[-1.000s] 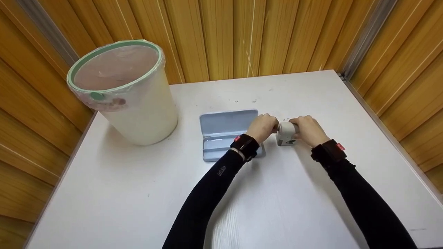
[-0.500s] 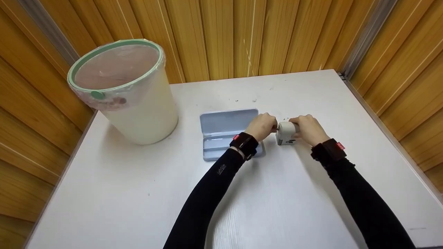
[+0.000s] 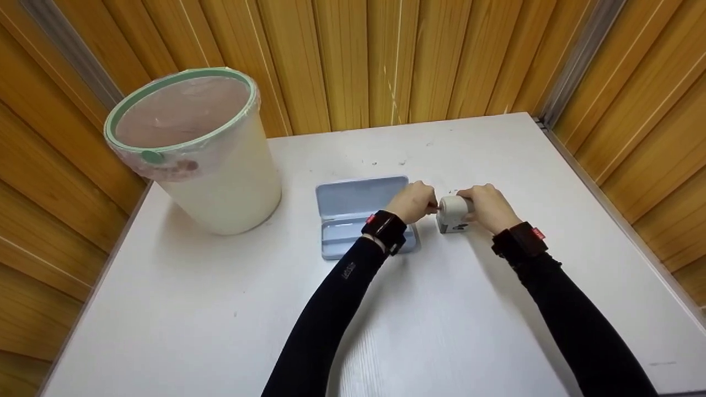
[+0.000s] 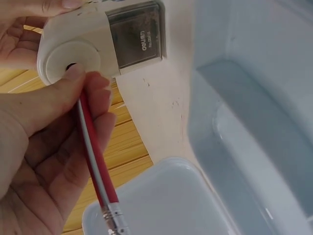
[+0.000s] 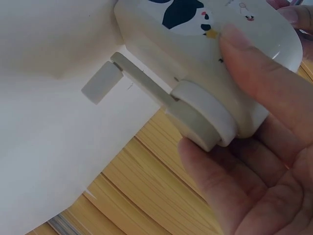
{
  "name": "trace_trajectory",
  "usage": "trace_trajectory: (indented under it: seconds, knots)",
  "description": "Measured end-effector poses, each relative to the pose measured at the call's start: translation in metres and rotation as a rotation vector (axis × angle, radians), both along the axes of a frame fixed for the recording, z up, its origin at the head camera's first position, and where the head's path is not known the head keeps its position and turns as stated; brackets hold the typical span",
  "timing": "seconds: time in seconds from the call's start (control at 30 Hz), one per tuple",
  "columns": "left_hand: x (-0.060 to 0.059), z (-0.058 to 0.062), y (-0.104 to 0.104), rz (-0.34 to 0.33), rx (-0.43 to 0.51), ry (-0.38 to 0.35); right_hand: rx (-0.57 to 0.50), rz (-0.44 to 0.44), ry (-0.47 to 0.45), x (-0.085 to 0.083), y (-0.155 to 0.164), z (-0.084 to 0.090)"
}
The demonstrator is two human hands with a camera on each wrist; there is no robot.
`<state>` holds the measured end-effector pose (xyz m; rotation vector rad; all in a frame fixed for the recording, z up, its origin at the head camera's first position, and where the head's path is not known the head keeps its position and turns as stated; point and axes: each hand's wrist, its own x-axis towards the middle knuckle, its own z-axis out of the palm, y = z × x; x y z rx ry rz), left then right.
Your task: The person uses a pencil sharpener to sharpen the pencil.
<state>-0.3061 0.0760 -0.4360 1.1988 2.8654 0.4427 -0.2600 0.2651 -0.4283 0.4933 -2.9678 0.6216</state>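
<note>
My left hand point(image 3: 413, 202) pinches a red pencil point(image 4: 96, 159) with a silver stripe and a metal ferrule at its lower end. In the left wrist view its fingertips are right at the round hole of a cream desktop pencil sharpener point(image 3: 453, 212), and they cover the pencil's other end. The sharpener stands on the table with a dark see-through shavings drawer point(image 4: 137, 36). My right hand point(image 3: 490, 207) grips its body from the right, thumb on the printed side. In the right wrist view the crank handle point(image 5: 142, 76) sticks out beside the fingers, which are off its knob.
An open light-blue pencil case point(image 3: 358, 198) lies just left of the sharpener, partly behind my left hand. A large bin point(image 3: 231, 182) with a green rim and a plastic liner stands at the back left. Wood-patterned panels point(image 3: 342, 66) wall in the white table point(image 3: 220, 331).
My left hand has shifted slightly left, and a little of the pencil now shows between it and the sharpener. My right hand stays on the sharpener. The head view has shifted slightly.
</note>
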Motion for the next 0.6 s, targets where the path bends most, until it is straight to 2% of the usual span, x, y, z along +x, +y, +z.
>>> trace_trajectory:
  seconds: [0.3, 0.6]
  knots:
    - [0.0004, 0.0003, -0.0054, -0.002, 0.018, -0.025, 0.011, -0.023, -0.022, 0.0009, -0.001, 0.0027]
    - [0.002, -0.0014, -0.0063, 0.019, 0.025, 0.0, 0.002, -0.035, -0.044, 0.0004, -0.0016, 0.0026]
